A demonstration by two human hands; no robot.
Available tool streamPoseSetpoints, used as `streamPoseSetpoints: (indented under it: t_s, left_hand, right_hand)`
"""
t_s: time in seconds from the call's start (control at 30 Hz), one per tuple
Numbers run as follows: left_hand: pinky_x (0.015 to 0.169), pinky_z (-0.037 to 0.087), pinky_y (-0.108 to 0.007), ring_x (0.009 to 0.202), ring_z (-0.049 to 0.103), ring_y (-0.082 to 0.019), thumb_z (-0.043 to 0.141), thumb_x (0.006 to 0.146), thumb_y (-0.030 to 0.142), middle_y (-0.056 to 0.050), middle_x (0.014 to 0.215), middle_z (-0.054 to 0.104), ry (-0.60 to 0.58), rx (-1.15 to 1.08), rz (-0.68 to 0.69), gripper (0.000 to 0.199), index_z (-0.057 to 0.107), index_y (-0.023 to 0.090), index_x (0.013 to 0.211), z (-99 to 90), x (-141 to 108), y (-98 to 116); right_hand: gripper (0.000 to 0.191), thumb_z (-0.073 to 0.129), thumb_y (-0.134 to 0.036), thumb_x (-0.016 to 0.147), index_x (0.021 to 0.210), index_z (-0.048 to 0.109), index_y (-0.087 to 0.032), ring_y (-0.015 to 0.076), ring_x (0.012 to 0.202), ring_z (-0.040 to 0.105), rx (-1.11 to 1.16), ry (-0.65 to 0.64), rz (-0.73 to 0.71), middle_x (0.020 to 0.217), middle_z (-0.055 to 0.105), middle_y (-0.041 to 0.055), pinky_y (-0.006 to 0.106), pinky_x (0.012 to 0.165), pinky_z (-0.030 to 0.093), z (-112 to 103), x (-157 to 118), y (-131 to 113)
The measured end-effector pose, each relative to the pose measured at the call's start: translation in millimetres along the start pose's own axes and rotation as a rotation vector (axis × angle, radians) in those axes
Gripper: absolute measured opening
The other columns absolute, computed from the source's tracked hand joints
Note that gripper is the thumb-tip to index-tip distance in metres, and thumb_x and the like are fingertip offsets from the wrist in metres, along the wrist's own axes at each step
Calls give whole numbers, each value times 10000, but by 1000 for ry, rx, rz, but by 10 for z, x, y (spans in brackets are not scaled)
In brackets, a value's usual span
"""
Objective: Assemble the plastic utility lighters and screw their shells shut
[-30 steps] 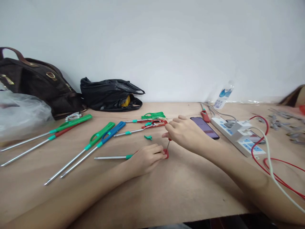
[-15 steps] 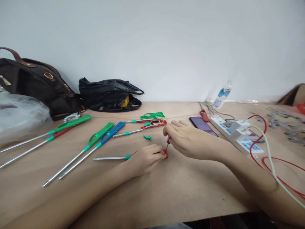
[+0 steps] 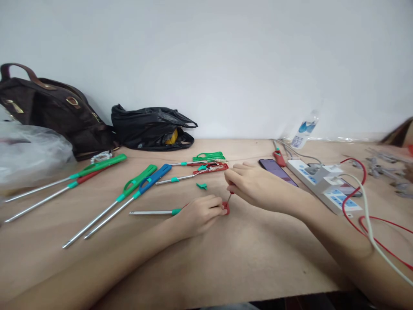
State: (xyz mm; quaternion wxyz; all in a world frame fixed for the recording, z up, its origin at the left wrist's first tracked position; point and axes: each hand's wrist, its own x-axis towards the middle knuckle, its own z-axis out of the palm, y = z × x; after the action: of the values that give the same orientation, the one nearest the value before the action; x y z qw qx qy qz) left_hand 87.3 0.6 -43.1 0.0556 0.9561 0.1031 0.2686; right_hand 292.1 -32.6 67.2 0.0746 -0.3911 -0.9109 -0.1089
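Observation:
Pressed down on the table, my left hand (image 3: 201, 215) is closed over a red long-necked gas lighter (image 3: 226, 208), mostly hidden under the fingers. Its metal tube and green collar stick out to the left, its red end to the right. My right hand (image 3: 247, 183) grips a screwdriver (image 3: 229, 198) by its handle, the thin shaft tilted down to the lighter's red end. A small green plastic piece (image 3: 201, 186) lies just beyond my left hand. Behind it are opened lighters with red half shells (image 3: 211, 168) and loose inner parts, and a green shell (image 3: 209, 156).
Several whole lighters, among them a blue one (image 3: 155, 178), lie at left. A black plastic bag (image 3: 145, 129) and a dark handbag (image 3: 64, 116) rest by the wall. At right are a phone (image 3: 275, 170), a power strip (image 3: 335, 202) with cables, and a bottle (image 3: 305, 129).
The view has shifted slightly, so everything sits a little further right. The right hand stays on the screwdriver, whose shaft leans a bit more; the left hand keeps its hold.

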Motion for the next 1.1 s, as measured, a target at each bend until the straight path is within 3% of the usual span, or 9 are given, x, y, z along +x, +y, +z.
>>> streamPoseSetpoints:
  t_s: [0.1,0.17,0.33,0.5,0.63,0.73,0.87,0.97,1.1]
  left_hand:
    - [745,483,-264,871,614,-170,386,986,114,-71,958,652,-10,-11,-9,250,634,148,979,-7,1,5]
    - [750,481,-264,872,612,-170,393,985,114,-72,960,651,-11,-12,-4,241,632,145,976,-11,2,7]
    - [739,478,-265,864,609,-168,387,990,124,-71,970,655,-16,1,-3,249,634,149,989,-8,2,1]
    - [735,482,-267,859,613,-169,395,984,123,-62,955,653,-5,-10,-6,242,635,153,977,-7,4,0]
    - [743,486,-271,870,615,-172,395,993,138,-64,959,654,-10,4,-11,240,634,155,986,-6,4,1]
    - [746,484,-269,875,616,-170,392,993,128,-65,965,653,-5,3,-3,244,635,151,994,-2,4,-2]
    - [766,486,-269,880,612,-169,397,989,120,-63,962,654,9,-19,12,235,631,146,986,-3,12,0]
    - [796,491,-282,907,610,-178,398,985,120,-68,984,656,27,-10,19,233,629,147,977,-6,15,6]
    - [776,492,-274,883,614,-172,392,990,122,-68,983,659,11,19,6,238,628,150,989,-10,9,14]
  right_hand:
    - [206,482,-281,975,852,565,-137,226,677,585,-186,40,107,706,635,93,333,696,349,62,29,24]
    - [210,501,-322,973,912,564,-131,234,721,602,-139,34,117,754,654,97,326,698,358,41,3,34]
    - [72,486,-112,933,902,540,-147,173,762,599,91,-43,10,861,666,69,275,715,382,-81,-74,14]
    - [227,504,-273,972,824,591,-125,232,685,611,-200,29,82,686,642,100,346,708,387,23,22,-63]
    - [197,450,-216,975,967,612,-103,263,909,608,-69,57,16,958,661,160,367,776,431,28,-27,-27]
    - [268,411,-70,922,1147,545,-124,200,937,596,188,30,-36,1114,624,132,312,765,458,19,-74,30]
    - [96,472,-138,941,933,567,-150,160,742,575,207,95,39,886,639,67,262,628,403,120,20,-12]
    - [212,478,-244,973,812,569,-141,180,662,553,27,116,58,745,624,75,288,582,342,167,97,-94]
    - [161,440,-169,957,875,572,-131,205,758,575,-5,83,48,832,647,97,302,648,365,59,33,-84]
